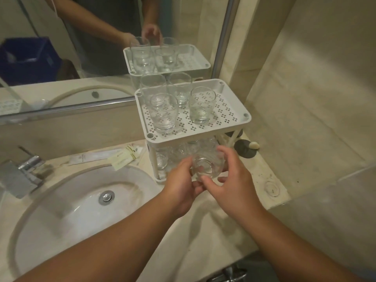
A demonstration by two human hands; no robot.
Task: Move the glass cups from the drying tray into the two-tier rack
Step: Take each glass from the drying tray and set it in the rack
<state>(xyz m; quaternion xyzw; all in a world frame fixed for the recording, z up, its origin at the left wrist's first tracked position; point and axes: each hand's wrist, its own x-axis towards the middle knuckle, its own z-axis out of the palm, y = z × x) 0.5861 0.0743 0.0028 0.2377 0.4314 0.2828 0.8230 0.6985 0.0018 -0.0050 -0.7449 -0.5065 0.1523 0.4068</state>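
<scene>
Glass cup (pixel 205 166) tipped, mouth toward camera, both hands

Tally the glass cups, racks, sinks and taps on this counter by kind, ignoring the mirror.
Clear glass cups: 5 countable, 4 on the top tier, 1 held by left hand and right hand; lower-tier ones too blurred.
White two-tier plastic rack: 1
White round ceramic sink: 1
Chrome metal tap: 1
Total: 8

Print is borne by the paper sachets (pixel 124 157) lying beside the sink (pixel 81 200), but no word can be read.
</scene>
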